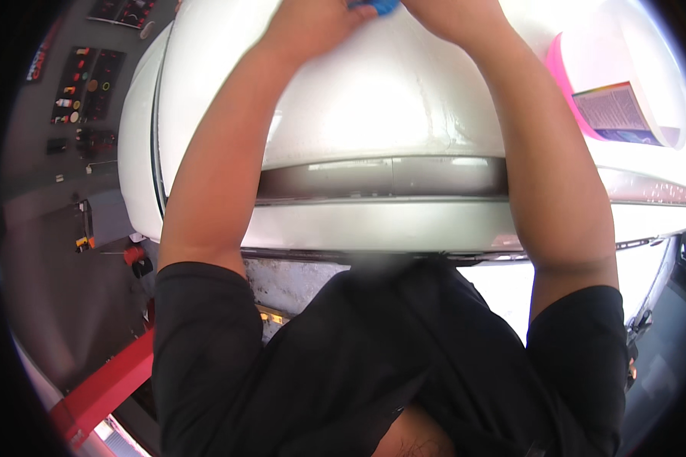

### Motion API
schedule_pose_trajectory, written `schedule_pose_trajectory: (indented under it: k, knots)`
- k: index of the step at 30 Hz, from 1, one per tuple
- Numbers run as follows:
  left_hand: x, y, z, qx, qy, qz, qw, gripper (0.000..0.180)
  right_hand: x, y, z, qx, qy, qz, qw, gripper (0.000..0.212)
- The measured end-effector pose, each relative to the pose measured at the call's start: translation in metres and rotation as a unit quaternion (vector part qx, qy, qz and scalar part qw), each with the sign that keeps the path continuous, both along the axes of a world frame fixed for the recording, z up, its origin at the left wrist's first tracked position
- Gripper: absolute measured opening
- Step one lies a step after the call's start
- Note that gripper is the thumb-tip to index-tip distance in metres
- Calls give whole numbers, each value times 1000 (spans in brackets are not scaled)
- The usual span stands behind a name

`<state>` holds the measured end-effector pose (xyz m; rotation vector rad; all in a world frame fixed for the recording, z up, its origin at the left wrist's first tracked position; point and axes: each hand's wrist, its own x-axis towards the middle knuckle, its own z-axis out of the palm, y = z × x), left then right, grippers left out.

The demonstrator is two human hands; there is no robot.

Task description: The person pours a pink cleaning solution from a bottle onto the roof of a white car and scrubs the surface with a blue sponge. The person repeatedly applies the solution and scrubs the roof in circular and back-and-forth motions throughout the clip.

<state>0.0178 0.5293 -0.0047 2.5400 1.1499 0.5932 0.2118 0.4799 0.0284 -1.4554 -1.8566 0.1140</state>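
Observation:
Both my arms reach over the white painted car panel [358, 99], which is glossy and looks wet in places. At the upper edge my left hand [318, 27] has its thumb against a small blue thing [381, 7], mostly out of the picture, its kind not clear. My right hand [453, 17] is just right of the blue thing, over the same panel. Its fingers run out of the picture, so their hold is hidden. A grey trim strip [389, 177] crosses the panel between my forearms.
To the right, a pink and white tub [560, 76] with a printed label [617, 110] stands on the car. Small tools and bottles hang on a dark wall board [80, 84] at left. A red beam [107, 388] lies lower left.

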Motion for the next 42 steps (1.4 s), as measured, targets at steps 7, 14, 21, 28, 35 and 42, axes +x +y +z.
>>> schedule_pose_trajectory:
  k: [7, 14, 21, 28, 35, 42]
  knots:
    - [3, -58, -2, 31, 92, -130, 987, 34, -10, -3, 9, 95, 50, -42, 993, 56]
    - [41, 16, -7, -35, 11, -13, 999, 21, -1, 5, 20, 111, 144, -45, 982, 57]
    - [69, -12, 8, -22, 1, -118, 993, 22, 7, 11, 13, 175, 182, -38, 967, 60]
    - [66, 21, -35, 55, -13, -150, 987, 25, 8, 17, -5, 146, 213, -35, 965, 64]
    - [38, 32, -6, 73, 6, -78, 994, 25, -6, 0, 16, 141, 169, -24, 975, 59]
    - [63, -49, -13, 147, 35, -221, 963, 26, 22, 23, 3, 172, 177, -62, 967, 53]
